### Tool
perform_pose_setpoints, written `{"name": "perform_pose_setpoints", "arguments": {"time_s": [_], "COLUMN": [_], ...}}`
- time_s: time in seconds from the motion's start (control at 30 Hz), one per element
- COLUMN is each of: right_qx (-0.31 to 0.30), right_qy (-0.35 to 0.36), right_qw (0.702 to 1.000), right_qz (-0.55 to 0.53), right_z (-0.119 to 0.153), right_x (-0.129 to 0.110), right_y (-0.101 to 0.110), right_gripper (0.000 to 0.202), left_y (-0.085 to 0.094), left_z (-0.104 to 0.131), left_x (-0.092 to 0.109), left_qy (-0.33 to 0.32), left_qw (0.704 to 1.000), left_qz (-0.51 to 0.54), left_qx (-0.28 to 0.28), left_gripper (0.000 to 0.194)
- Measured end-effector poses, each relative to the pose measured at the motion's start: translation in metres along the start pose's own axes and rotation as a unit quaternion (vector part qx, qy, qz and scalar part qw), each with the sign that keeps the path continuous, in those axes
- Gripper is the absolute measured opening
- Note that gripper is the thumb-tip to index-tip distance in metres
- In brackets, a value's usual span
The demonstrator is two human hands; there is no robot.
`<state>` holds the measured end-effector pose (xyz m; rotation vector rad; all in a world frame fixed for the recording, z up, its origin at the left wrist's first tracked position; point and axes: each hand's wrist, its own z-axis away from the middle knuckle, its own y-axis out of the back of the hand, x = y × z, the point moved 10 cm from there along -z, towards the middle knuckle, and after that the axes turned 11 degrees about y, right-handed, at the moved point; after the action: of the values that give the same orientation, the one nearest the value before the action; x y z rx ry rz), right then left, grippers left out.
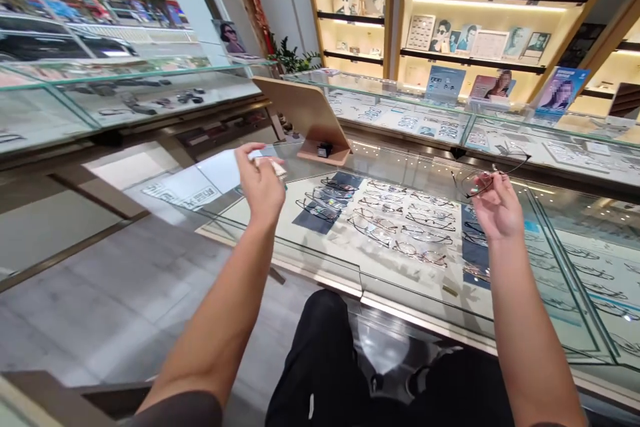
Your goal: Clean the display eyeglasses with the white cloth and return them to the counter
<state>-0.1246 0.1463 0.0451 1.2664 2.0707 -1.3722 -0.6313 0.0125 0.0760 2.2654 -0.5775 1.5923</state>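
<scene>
Right now my right hand (pixel 496 210) holds a thin dark pair of glasses (pixel 487 177) up in a fingertip grip, while my left hand (pixel 261 181) pinches a small white cloth (pixel 274 165) level with it, well apart. Below and between both grips lies the glass table (pixel 400 167) with rows of frames (pixel 395 220) beneath it, and beyond my left grip stands a tan mirror stand (pixel 307 113). No writing is legible.

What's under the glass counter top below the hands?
Under the glass counter top: rows of thin-framed eyeglasses on white and blue pads. The raised arms cover parts of the display.
</scene>
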Motion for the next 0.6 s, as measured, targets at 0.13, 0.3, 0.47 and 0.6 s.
{"name": "perform_pose_setpoints", "arguments": {"time_s": [0.13, 0.3, 0.47, 0.6], "right_qx": [-0.011, 0.000, -0.011, -0.004], "right_qy": [-0.007, -0.012, -0.009, 0.007], "right_qw": [1.000, 1.000, 1.000, 1.000], "right_qz": [0.009, 0.001, 0.018, 0.030], "right_z": [-0.002, -0.005, -0.008, -0.008], "right_x": [0.004, 0.009, 0.009, 0.004], "right_y": [-0.002, 0.000, 0.004, 0.003], "right_gripper": [0.033, 0.038, 0.035, 0.041], "left_y": [0.042, 0.005, -0.015, -0.028], "left_z": [-0.034, -0.044, -0.051, -0.059], "left_x": [-0.044, -0.101, -0.116, -0.106], "left_qy": [0.037, 0.147, 0.140, 0.136], "left_qw": [0.982, 0.954, 0.962, 0.974], "left_qz": [-0.135, -0.261, -0.230, -0.164], "left_qx": [0.123, 0.001, -0.035, -0.083], "left_gripper": [0.027, 0.083, 0.050, 0.036]}}
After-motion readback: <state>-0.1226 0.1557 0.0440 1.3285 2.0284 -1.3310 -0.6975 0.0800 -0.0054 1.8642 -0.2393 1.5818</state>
